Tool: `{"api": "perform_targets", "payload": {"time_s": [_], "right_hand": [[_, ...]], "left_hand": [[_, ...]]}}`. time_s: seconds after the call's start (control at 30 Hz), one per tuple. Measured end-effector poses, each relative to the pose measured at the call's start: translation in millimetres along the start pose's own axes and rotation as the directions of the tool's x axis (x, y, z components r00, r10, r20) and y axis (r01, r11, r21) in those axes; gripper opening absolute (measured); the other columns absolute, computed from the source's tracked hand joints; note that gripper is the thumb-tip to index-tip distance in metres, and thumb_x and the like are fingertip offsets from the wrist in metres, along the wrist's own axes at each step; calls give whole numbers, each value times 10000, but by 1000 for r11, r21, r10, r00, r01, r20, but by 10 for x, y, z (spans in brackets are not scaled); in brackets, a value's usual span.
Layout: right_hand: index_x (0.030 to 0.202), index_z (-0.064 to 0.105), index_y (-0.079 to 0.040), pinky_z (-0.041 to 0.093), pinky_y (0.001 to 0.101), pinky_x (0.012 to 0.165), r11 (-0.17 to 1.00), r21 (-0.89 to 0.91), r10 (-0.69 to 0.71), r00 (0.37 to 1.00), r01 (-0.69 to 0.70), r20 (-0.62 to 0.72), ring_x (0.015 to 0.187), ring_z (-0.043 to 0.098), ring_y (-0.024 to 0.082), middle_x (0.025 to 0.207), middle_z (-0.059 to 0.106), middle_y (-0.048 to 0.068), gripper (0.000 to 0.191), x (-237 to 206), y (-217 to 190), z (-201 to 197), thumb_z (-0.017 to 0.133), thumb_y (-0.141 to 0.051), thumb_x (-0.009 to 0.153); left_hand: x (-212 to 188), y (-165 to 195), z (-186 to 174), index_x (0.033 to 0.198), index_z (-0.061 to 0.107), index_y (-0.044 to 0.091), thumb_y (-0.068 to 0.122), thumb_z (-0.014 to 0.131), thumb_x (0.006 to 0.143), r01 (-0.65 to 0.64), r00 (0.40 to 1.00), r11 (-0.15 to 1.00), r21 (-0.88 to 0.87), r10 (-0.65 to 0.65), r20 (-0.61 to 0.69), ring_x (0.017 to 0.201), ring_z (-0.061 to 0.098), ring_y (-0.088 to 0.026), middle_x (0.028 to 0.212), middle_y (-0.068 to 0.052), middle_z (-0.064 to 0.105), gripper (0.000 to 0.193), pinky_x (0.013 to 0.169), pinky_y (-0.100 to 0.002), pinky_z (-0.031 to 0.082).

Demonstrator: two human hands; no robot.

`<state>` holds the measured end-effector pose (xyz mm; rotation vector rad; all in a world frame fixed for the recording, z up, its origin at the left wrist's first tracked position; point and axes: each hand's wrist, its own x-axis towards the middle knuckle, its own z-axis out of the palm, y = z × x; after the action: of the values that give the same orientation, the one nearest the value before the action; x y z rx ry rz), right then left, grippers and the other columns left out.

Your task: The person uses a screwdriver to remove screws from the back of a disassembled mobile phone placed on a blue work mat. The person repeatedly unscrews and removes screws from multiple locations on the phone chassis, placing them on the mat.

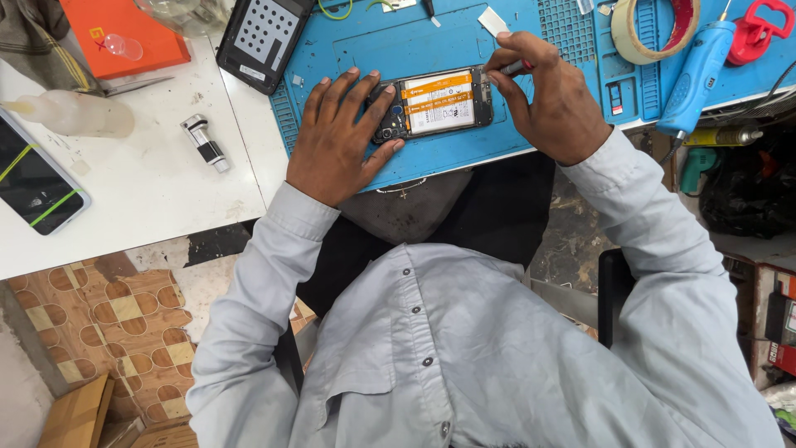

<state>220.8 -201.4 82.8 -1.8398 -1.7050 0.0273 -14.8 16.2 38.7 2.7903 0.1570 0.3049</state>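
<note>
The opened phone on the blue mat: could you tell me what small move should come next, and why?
Probably a slight downward press of the thin tool, since the right hand holds its tip at the opened phone's right end while the left hand pins the other end flat on the blue mat.

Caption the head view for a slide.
Left hand steadies an opened phone on a blue mat; right hand works a small tool at its edge.

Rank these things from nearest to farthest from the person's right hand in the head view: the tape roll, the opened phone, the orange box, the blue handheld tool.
From the right hand:
1. Opened phone, beside the hand, at its fingertips.
2. Tape roll, up on the blue mat's far side.
3. Blue handheld tool, just past the roll; these two are nearly equal.
4. Orange box, far across the white table.
</note>
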Motion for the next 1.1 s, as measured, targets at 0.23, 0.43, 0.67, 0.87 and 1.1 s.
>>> {"api": "perform_targets", "payload": {"time_s": [0.23, 0.43, 0.67, 0.87, 1.1], "right_hand": [[1446, 321, -34, 606, 385, 962, 1000, 12, -15, 1000, 14, 24, 1079, 745, 270, 1190, 705, 154, 486, 39, 12, -16, 682, 42, 1130], [1248, 412, 30, 593, 381, 799, 995, -54, 82, 995, -79, 64, 1003, 739, 319, 1154, 694, 203, 393, 50, -75, -90, 754, -50, 1072], [1226, 479, 15, 601, 412, 842, 999, 16, 47, 990, -50, 132, 1028, 723, 342, 1113, 681, 181, 276, 169, -123, -125, 713, 6, 1081], [1206, 405, 45, 627, 385, 950, 985, 161, 33, 981, -65, 193, 1124, 719, 368, 1174, 701, 215, 283, 211, -123, -204, 637, 57, 1044], [1217, 403, 22, 630, 360, 789, 986, -61, 158, 986, -156, 43, 987, 769, 323, 988, 694, 181, 373, 72, -74, -63, 757, -69, 1140]], "left_hand": [[7, -12, 17, 1505, 556, 115, 531, 690, 1030, -2, 1000, 1000, 12, 2, 2, 1497, 357, -331, 1557, -130, 490, 646, 1256, -541, 266], [-2, -26, 44, 1512, 545, 109, 539, 696, 1034, -9, 1000, 1000, 25, 9, -1, 1498, 356, -336, 1553, -132, 490, 661, 1256, -540, 266], [-8, -25, 55, 1516, 539, 108, 535, 697, 1038, -10, 1000, 1000, 26, 10, -3, 1503, 353, -334, 1553, -132, 490, 660, 1262, -539, 262], [-14, -30, 67, 1519, 541, 109, 545, 699, 1035, -10, 1000, 999, 33, 11, -2, 1500, 349, -337, 1551, -133, 489, 670, 1259, -541, 259], [-23, -42, 80, 1517, 543, 111, 550, 702, 1038, -11, 1000, 1000, 28, 11, -1, 1506, 341, -331, 1557, -130, 487, 669, 1264, -541, 259]]}}
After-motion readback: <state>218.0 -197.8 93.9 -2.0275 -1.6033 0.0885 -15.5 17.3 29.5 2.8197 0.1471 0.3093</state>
